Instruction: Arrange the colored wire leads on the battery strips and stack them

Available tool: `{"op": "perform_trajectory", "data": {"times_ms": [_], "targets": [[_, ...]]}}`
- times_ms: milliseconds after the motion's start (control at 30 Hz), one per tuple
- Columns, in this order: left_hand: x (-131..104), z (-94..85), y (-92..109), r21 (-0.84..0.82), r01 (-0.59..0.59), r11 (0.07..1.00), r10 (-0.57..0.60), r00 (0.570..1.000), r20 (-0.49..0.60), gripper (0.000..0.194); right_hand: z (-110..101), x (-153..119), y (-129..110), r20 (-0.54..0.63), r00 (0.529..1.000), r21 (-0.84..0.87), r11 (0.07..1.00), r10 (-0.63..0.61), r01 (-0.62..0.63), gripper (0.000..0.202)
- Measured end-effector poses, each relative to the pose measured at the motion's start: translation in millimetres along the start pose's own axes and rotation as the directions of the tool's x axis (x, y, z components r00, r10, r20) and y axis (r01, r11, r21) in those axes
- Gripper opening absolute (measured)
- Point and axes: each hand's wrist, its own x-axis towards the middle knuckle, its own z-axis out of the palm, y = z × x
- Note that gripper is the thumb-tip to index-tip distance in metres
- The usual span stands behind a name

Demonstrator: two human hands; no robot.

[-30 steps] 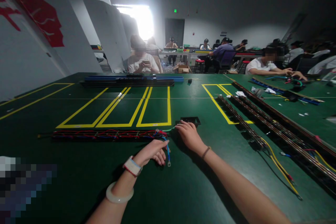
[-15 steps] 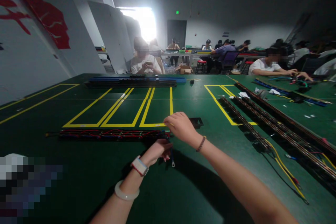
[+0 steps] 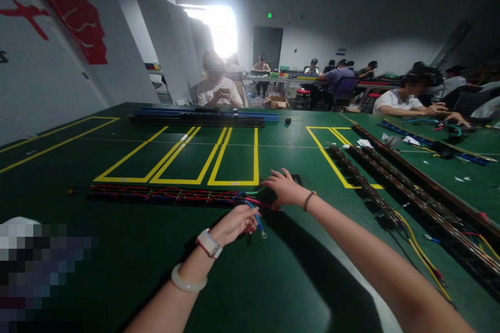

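Observation:
A long black strip with red and blue wires (image 3: 167,195) lies crosswise on the green table. At its right end my left hand (image 3: 240,220) has its fingers closed round a blue wire (image 3: 260,228) with a metal ring terminal. My right hand (image 3: 285,188) is just right of that end, its fingers spread. A red wire (image 3: 260,203) and a thin green wire (image 3: 254,192) reach from the strip toward the right hand's fingertips; whether they are touched is unclear. Partly behind the right hand lies a small black tray-like part (image 3: 297,179).
Yellow tape outlines (image 3: 234,183) mark the green table (image 3: 234,291). Several long wired strips (image 3: 363,182) lie at the right, with yellow wires (image 3: 420,255) at one end. Blue and black bars (image 3: 203,117) lie along the far edge. People (image 3: 216,88) sit beyond.
My right hand has moved right from the strip's end and its fingers have spread. The red and green wires now show there. My left hand has shifted little, and the blue wire is more visible.

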Motion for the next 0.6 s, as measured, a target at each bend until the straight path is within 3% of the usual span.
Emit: {"op": "perform_trajectory", "data": {"times_ms": [167, 333, 600], "targets": [[-2, 4.1, 1, -0.145, 0.026, 0.989, -0.022, 0.999, 0.033, 0.019, -17, 18, -5, 0.15, 0.986, -0.018, 0.997, -0.067, 0.071, 0.059], [-1, 10.4, -1, -0.246, 0.014, 0.969, 0.0, 0.998, 0.058, 0.013, -26, 18, -13, 0.308, 0.948, 0.064, 0.996, -0.077, 0.06, 0.045], [7, 15.1, -14, -0.397, 0.024, 0.917, -0.003, 0.999, 0.053, 0.007, -27, 5, -23, 0.358, 0.928, 0.287, 0.958, -0.104, -0.003, 0.042]]}}
